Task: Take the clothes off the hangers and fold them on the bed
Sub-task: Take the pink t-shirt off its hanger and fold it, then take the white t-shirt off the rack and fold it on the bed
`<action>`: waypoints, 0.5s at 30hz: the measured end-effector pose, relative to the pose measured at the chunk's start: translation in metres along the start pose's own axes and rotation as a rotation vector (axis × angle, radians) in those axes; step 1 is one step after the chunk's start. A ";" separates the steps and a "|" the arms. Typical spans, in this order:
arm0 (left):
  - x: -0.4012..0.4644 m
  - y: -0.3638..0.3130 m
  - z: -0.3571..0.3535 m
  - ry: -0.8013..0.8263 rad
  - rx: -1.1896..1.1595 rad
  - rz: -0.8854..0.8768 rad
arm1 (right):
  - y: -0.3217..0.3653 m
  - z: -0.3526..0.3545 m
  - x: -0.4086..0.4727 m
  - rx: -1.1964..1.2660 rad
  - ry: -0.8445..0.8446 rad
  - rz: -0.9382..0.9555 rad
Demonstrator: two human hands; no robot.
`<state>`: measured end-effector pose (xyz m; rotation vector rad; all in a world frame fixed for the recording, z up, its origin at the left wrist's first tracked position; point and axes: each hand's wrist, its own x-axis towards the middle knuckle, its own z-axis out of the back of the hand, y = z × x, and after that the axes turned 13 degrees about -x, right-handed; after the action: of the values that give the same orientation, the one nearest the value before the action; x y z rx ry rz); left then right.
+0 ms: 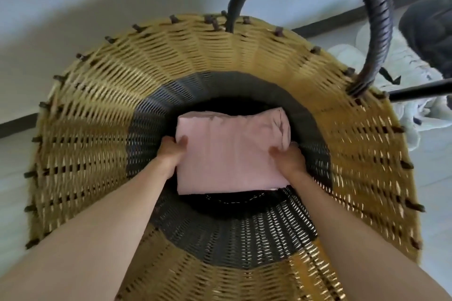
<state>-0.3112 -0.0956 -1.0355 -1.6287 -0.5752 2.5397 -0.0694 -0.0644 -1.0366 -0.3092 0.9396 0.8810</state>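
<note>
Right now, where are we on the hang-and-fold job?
Done: one folded pink garment, off its hanger. In hand: the left hand and right hand grip its short sides, holding it low inside the tall tan-and-black wicker basket, above something dark. Left: a pale heap of cloth lies on the floor outside; no hangers or bed in view.

One view only, from a head-worn wide-angle camera, aimed steeply down into the mouth of a tall woven basket [220, 61], whose rim and inner wall fill most of the picture. The lens is set close above the opening, so that both forearms are seen entering from the bottom edge and straight lines are bent towards the borders. Beyond the rim, strips of pale floor [14, 173] are caught at left and right, with the dark basket handle [374, 0] arching at upper right.
</note>
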 end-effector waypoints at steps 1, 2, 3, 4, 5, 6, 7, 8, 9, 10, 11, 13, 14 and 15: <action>-0.003 0.000 0.003 -0.010 0.055 -0.002 | 0.003 0.002 -0.006 -0.034 -0.010 -0.008; -0.008 -0.002 0.007 -0.017 0.122 -0.021 | 0.005 0.002 -0.010 -0.063 -0.030 -0.002; -0.019 -0.007 0.010 -0.013 0.224 -0.061 | 0.009 0.008 -0.021 -0.092 -0.032 0.005; -0.029 -0.010 0.014 -0.004 0.322 -0.116 | 0.010 0.012 -0.029 -0.129 -0.030 0.023; -0.042 -0.015 0.018 0.001 0.438 -0.182 | 0.012 0.020 -0.042 -0.169 -0.009 0.037; -0.049 -0.017 0.020 0.006 0.546 -0.256 | 0.014 0.022 -0.049 -0.205 0.002 0.079; -0.078 -0.029 0.026 0.031 0.657 -0.330 | 0.016 0.045 -0.076 -0.210 0.025 0.097; -0.081 -0.028 0.027 0.054 0.754 -0.375 | 0.018 0.044 -0.080 -0.227 0.069 0.127; -0.096 -0.033 0.030 0.094 0.801 -0.410 | 0.020 0.055 -0.096 -0.228 0.107 0.137; -0.122 -0.044 0.035 0.156 0.831 -0.447 | 0.021 0.076 -0.119 -0.229 0.129 0.160; -0.147 -0.053 0.040 0.214 0.827 -0.456 | 0.023 0.095 -0.144 -0.224 0.156 0.169; -0.200 -0.070 0.048 0.300 0.809 -0.488 | 0.024 0.130 -0.188 -0.229 0.150 0.194; -0.221 -0.076 0.051 0.336 0.807 -0.523 | 0.023 0.144 -0.207 -0.229 0.131 0.221; -0.255 -0.086 0.055 0.369 0.816 -0.547 | 0.020 0.164 -0.235 -0.218 0.119 0.233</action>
<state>-0.2613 -0.0962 -0.7658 -1.3186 0.0673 1.6686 -0.0582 -0.0783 -0.7498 -0.4488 1.0050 1.1931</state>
